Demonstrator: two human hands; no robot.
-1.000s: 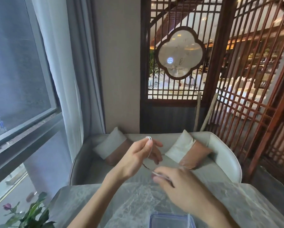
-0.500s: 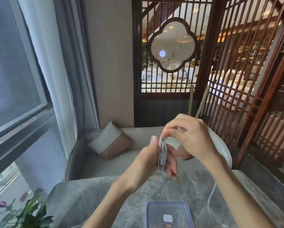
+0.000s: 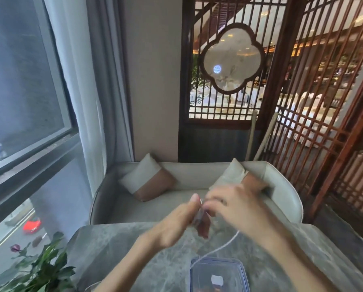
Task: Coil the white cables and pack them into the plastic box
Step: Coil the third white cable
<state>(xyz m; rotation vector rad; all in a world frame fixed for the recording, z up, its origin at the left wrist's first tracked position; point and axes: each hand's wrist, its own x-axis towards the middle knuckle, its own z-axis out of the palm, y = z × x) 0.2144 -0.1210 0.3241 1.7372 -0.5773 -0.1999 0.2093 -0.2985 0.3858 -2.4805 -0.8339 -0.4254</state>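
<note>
My left hand (image 3: 176, 224) is raised above the table and pinches a small coil of white cable between thumb and fingers. My right hand (image 3: 237, 209) is right beside it, blurred, fingers closed on the same cable at the coil. A loose length of the white cable (image 3: 224, 246) hangs from the hands down toward the clear plastic box (image 3: 242, 270) at the bottom edge. Something small and white lies inside the box.
A grey marble table (image 3: 117, 249) is under my hands. Behind it stands a pale sofa (image 3: 281, 186) with two cushions. A green plant (image 3: 39, 268) is at the lower left beside the window. A wooden lattice screen (image 3: 323, 102) fills the right.
My right hand has dropped from above the coil to level with my left hand, close against it. The loose cable now trails over the box.
</note>
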